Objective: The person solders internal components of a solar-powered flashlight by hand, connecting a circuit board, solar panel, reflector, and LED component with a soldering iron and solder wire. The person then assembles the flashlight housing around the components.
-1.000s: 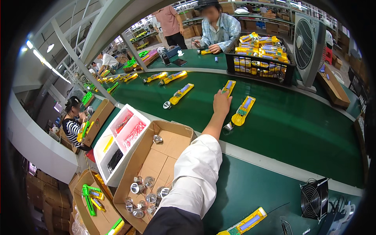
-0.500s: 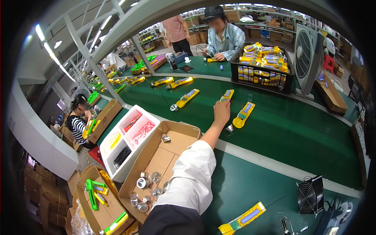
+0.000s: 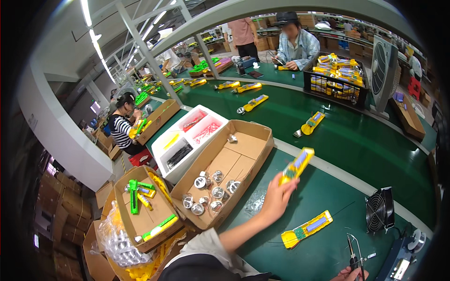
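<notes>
My left hand [image 3: 276,199] pinches a yellow plastic flashlight half-shell [image 3: 298,165] by its lower end, raised over the near bench. A blue-violet battery cell and a small green circuit board lie inside the shell. Below and to its right, another open yellow half-shell [image 3: 307,228] with a cell, board and thin wires rests on the bench. At the lower right edge, the fingers of my right hand [image 3: 350,273] close round a slim black-handled soldering iron [image 3: 351,250] next to a bent metal holder; the frame cuts off part of this hand.
Left of my arm, a cardboard box [image 3: 253,140] holds several clear-and-silver lamp reflectors. Beyond it stands a white foam tray [image 3: 161,145] of wires. Yellow shells lie on the green conveyor [image 3: 347,154]. A small black fan [image 3: 379,210] stands right. A co-worker [image 3: 297,44] sits across.
My left hand has picked a yellow half-shell off the conveyor and drawn it back over the near bench. My right hand has come into view at the soldering iron. The view has shifted.
</notes>
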Tool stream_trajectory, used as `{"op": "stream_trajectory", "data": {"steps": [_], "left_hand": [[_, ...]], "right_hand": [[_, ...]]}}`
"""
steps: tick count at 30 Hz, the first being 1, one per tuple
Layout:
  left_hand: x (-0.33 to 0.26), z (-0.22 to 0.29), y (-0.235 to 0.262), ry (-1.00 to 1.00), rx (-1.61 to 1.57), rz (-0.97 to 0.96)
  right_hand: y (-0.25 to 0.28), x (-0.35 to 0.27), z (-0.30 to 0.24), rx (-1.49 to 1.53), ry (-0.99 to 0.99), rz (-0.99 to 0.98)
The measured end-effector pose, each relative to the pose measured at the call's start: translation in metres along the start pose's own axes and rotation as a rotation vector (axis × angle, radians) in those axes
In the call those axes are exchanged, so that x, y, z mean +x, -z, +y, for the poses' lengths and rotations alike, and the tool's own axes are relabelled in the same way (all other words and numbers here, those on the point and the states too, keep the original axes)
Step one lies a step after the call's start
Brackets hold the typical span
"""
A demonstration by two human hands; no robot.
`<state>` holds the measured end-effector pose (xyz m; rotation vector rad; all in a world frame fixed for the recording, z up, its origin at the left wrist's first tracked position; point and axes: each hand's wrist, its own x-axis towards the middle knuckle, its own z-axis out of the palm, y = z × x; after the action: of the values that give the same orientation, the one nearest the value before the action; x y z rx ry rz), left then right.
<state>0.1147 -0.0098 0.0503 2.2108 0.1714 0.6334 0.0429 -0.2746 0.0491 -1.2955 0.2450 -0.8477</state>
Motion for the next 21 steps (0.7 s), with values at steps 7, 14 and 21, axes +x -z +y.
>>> {"op": "stream_trajectory", "data": {"steps": [7, 14, 21], "left_hand": [[-0.108, -0.013, 0.027, -0.149, 0.074, -0.256], [-0.119, -0.012, 0.040, -0.178, 0.115, -0.336], [-0.069, 0.001, 0.133, -0.024, 0.152, -0.290]], "right_hand": [[0.006, -0.003, -0.002, -0.011, -0.055, -0.029], [0.007, -0.003, -0.001, -0.009, -0.011, -0.051], [0.005, 0.000, 0.009, -0.095, -0.007, 0.004]]}}
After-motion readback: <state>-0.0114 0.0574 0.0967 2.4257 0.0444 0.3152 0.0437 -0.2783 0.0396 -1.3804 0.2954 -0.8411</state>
